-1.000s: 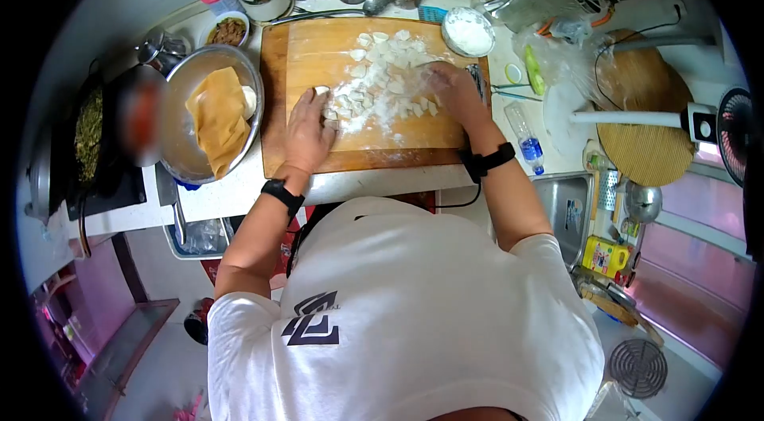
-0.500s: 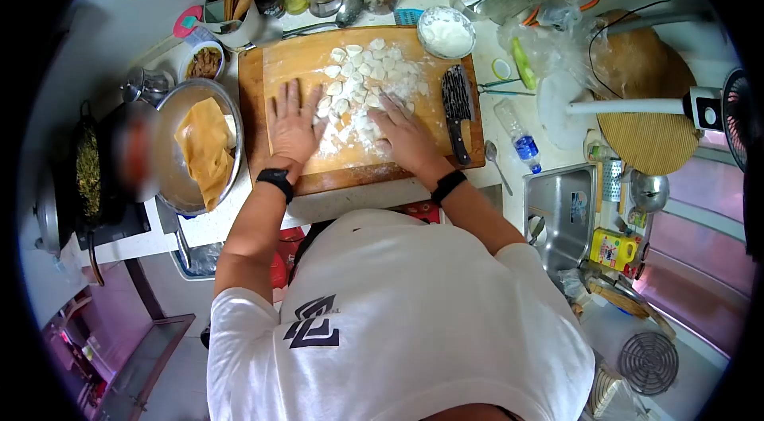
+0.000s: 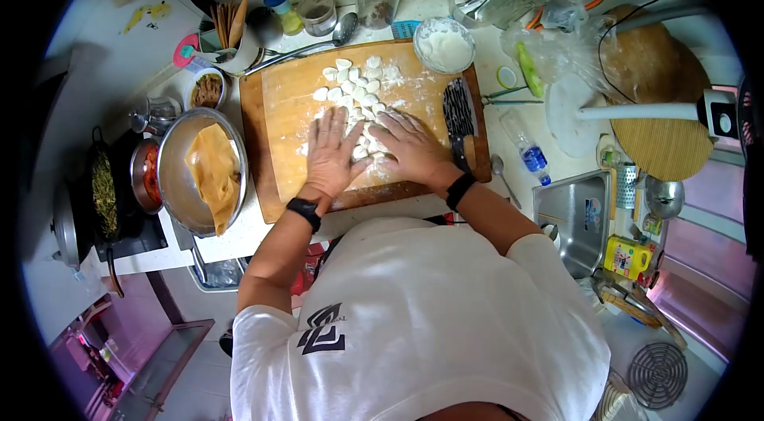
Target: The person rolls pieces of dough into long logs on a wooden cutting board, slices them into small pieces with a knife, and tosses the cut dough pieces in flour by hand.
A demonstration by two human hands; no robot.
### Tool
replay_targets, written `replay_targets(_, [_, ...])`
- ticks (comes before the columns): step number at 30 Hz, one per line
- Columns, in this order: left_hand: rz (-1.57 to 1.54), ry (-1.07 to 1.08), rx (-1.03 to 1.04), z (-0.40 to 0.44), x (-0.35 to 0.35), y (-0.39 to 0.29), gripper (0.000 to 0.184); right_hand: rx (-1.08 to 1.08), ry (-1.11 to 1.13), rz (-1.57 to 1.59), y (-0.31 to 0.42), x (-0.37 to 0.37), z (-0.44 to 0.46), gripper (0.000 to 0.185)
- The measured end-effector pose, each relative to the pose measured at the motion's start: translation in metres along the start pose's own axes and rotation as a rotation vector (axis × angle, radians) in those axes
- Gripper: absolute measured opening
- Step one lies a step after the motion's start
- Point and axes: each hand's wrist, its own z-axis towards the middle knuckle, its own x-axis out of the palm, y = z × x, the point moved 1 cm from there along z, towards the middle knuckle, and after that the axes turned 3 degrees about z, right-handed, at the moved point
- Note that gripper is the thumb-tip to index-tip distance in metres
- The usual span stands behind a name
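Note:
Many small, floured white dough pieces [image 3: 356,89] lie clustered on a wooden cutting board [image 3: 290,95], with loose flour around them. My left hand [image 3: 331,157] rests palm down at the left of the cluster, fingers stretched out and pointing away from me. On the other side my right hand [image 3: 415,153] lies flat with fingers spread, touching pieces at the cluster's right. Several pieces sit between both hands, and any under the palms are hidden. A cleaver [image 3: 458,111] with a dark patterned blade lies on the board right of my right hand.
A bowl of flour [image 3: 446,49] stands at the board's back right corner. Left of the board is a metal basin [image 3: 177,212] holding a tan sheet [image 3: 213,158]. A bottle [image 3: 535,160] lies to the right, near the sink [image 3: 567,242].
My left hand has moved right, closer to the right hand, and the dough pieces between them sit more tightly together. The camera view has shifted slightly.

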Motion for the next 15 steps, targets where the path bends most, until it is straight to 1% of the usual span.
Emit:
replay_targets(1, [0.053, 0.034, -0.042, -0.003, -0.006, 0.007, 0.07, -0.022, 0.007, -0.072, -0.011, 0.002, -0.003, 0.067])
replay_targets(2, [0.055, 0.036, -0.041, -0.005, -0.008, 0.016, 0.07, -0.045, 0.014, -0.145, -0.022, 0.004, -0.004, 0.067])
replay_targets(3, [0.091, 0.017, -0.111, -0.006, -0.009, 0.028, 0.07, -0.02, -0.039, -0.168, -0.036, 0.003, -0.003, 0.064])
replay_targets(4, [0.126, -0.001, -0.182, -0.008, -0.01, 0.038, 0.07, -0.02, -0.038, -0.165, -0.041, 0.002, 0.003, 0.064])
replay_targets(6, [0.16, -0.02, -0.215, -0.007, -0.001, 0.052, 0.067, 0.19, -0.175, -0.019, -0.05, 0.0, 0.015, 0.059])
replay_targets(8, [0.128, -0.083, -0.339, -0.002, 0.012, 0.062, 0.066, 0.222, -0.184, -0.012, -0.037, 0.002, 0.03, 0.058])
replay_targets(10, [0.155, -0.103, -0.328, 0.01, 0.018, 0.055, 0.065, 0.112, -0.077, 0.078, -0.013, 0.003, 0.034, 0.057])
replay_targets(11, [0.075, -0.163, -0.282, 0.019, 0.018, 0.05, 0.065, 0.02, -0.069, 0.027, 0.0, -0.001, 0.032, 0.056])
replay_targets(12, [-0.007, -0.222, -0.234, 0.029, 0.016, 0.044, 0.065, 0.028, -0.077, 0.027, 0.009, -0.005, 0.027, 0.056])
replay_targets(14, [-0.029, -0.245, -0.205, 0.054, 0.006, 0.037, 0.066, -0.209, 0.1, -0.176, 0.02, -0.008, 0.016, 0.054])
replay_targets(15, [-0.052, -0.265, -0.192, 0.068, 0.006, 0.038, 0.065, -0.23, 0.087, -0.147, 0.014, -0.001, 0.011, 0.054])
